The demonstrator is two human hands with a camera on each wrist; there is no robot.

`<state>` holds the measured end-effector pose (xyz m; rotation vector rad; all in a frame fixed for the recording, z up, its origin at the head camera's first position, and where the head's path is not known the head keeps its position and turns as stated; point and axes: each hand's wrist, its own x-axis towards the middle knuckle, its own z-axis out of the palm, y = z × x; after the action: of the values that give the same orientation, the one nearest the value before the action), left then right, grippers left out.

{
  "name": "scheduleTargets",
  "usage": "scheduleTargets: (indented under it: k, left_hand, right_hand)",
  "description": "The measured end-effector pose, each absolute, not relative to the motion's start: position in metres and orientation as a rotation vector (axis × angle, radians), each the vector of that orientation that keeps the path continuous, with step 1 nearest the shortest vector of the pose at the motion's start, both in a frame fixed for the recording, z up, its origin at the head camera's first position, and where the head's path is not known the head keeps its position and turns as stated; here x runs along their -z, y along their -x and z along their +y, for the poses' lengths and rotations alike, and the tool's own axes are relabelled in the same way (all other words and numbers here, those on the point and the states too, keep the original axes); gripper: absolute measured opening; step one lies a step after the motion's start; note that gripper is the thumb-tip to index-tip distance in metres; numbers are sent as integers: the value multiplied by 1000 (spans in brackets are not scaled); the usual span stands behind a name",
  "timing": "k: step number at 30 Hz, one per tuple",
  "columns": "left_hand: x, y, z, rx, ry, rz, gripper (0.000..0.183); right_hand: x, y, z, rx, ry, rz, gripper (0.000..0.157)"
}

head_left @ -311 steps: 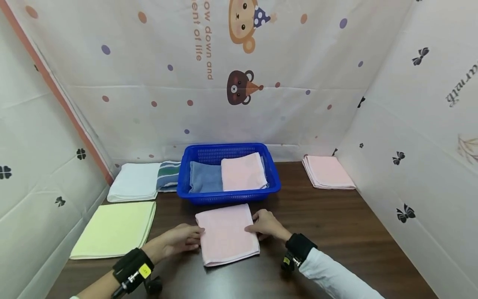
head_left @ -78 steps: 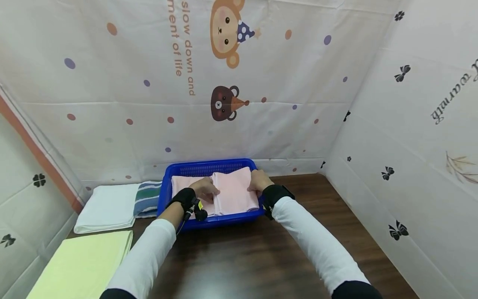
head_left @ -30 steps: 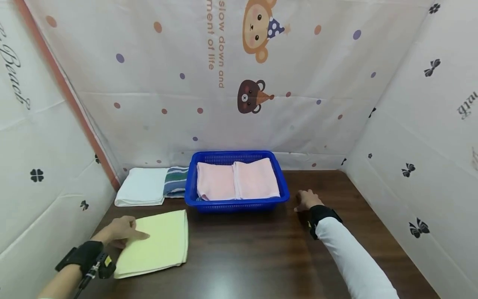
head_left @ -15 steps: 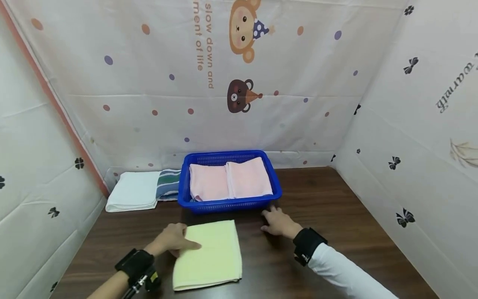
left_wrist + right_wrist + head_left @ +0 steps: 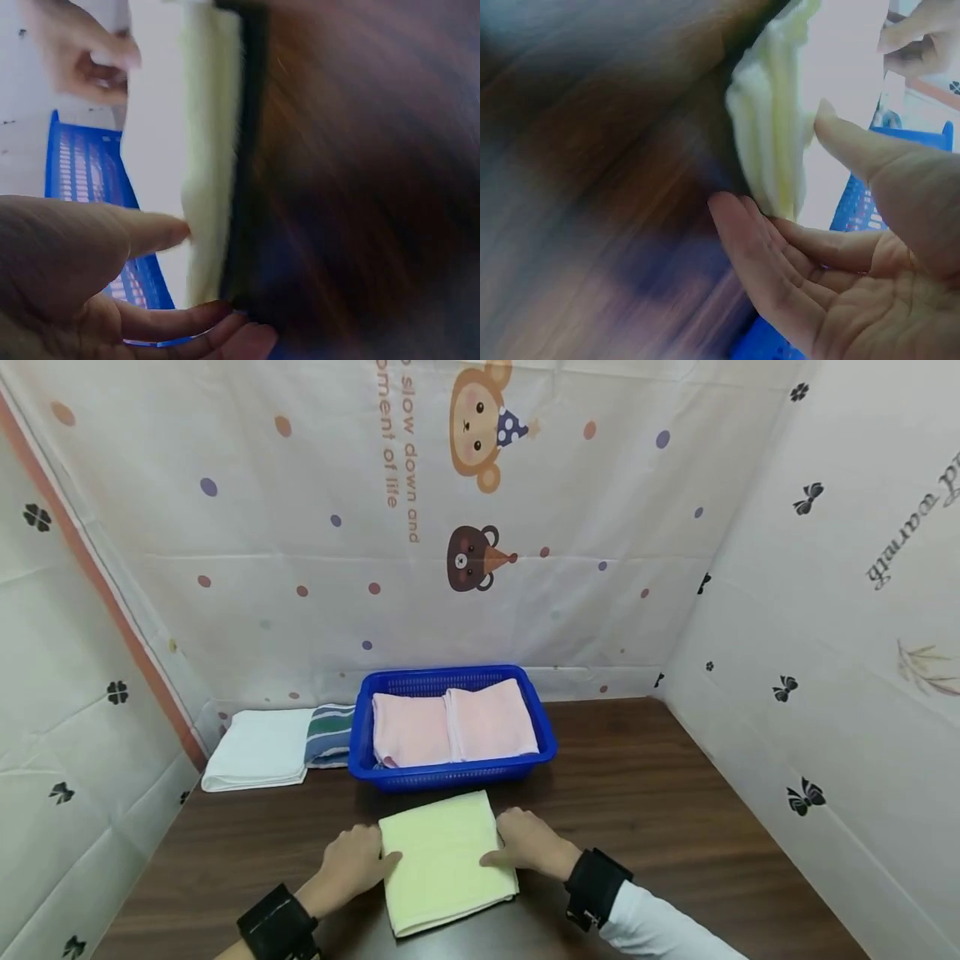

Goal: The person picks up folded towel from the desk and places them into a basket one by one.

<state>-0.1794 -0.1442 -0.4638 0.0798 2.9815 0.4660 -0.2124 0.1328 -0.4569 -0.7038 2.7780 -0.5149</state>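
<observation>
My left hand (image 5: 351, 863) has its thumb on top of the left edge of the folded pale-yellow terry towel (image 5: 446, 860) and its fingers low against that edge, while my right hand (image 5: 529, 845) takes the right edge the same way, thumb above and fingers below, both grips narrow on the cloth. The towel lies flat on the dark wooden surface (image 5: 660, 810), its long axis running away from me and tilted slightly left. Just beyond it stands the blue plastic mesh basket (image 5: 546, 745) with two folded pink towels (image 5: 453, 731).
</observation>
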Motion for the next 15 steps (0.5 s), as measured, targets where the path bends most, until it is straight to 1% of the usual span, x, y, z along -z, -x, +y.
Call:
scheduleTargets:
  k: [3, 8, 11, 13, 15]
  left_hand:
    - [467, 180, -138, -536, -150, 2996, 41]
    - [466, 184, -136, -862, -181, 2829, 55]
    - [464, 182, -137, -1141, -44, 2614, 59]
    - [464, 181, -137, -1323, 79, 2457, 55]
    - [465, 179, -139, -1466, 195, 2307, 47]
  right_hand:
    - [461, 214, 126, 499, 649, 2823, 56]
    - [462, 211, 127, 477, 507, 2828, 56]
    - [467, 208, 133, 538, 519, 2833, 53]
    - [470, 206, 136, 629, 539, 2835, 50]
    - [474, 203, 137, 721, 557, 2832, 45]
